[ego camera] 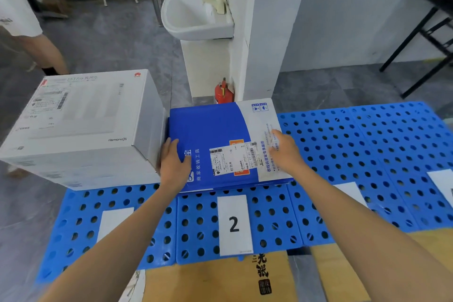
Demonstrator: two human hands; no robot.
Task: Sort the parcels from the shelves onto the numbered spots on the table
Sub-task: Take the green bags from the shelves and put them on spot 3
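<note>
A flat cardboard parcel (220, 130), deep blue over most of its top with a white band along its right side, lies on the blue perforated plastic table top (367, 144). It sits directly behind the white paper card printed with a black "2" (234, 224), its near edge just short of the card. White Chinese lettering runs along the blue part, blue lettering along the white band, and two small handling symbols sit at the far right corner. A white shipping label with barcodes (232, 158) is stuck across an orange patch near the middle.

The left hand (174, 163) lies on the parcel's left edge, fingers fairly straight and pointing away from the person, thumb spread onto the blue face. Whether any fingertip hooks over the edge cannot be told. The right hand (285, 152) rests flat on the white band, fingers extended and slightly spread, gripping nothing.

A large white cardboard box with a red logo (83, 115) stands at the table's left end, its right side just beside the parcel and the left hand. Behind the table are a white wall-mounted washbasin (193, 17) and a red fire extinguisher (223, 92) on the floor.
</note>
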